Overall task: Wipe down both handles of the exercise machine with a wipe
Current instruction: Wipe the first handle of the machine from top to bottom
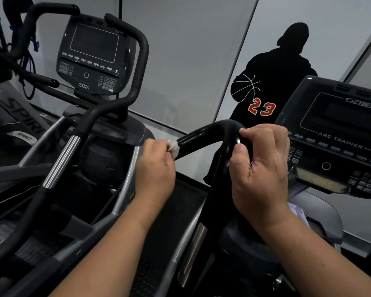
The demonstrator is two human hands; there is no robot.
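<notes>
The left hand (pixel 156 166) is curled around a small white wipe (pixel 174 147), pressing it onto the black handle (pixel 204 136) of the exercise machine, on the downward-sloping left end of the bar's curved top. Only a crumpled corner of the wipe shows past the fingers. The right hand (pixel 259 168) grips the same handle at the bend, fingers wrapped over the top and thumb pressed against the near side, where the bar turns and drops toward the machine's base. The 2 hands sit on the 1 bar, apart, with a glossy bare stretch of handle between them. Just right of the right hand stands the console (pixel 338 136) marked "ARC TRAINER". Farther left is a second machine with a console (pixel 92 56) labelled "750A". On the wall behind is a black silhouette (pixel 272 82) holding a basketball, with the number 23 in red.
</notes>
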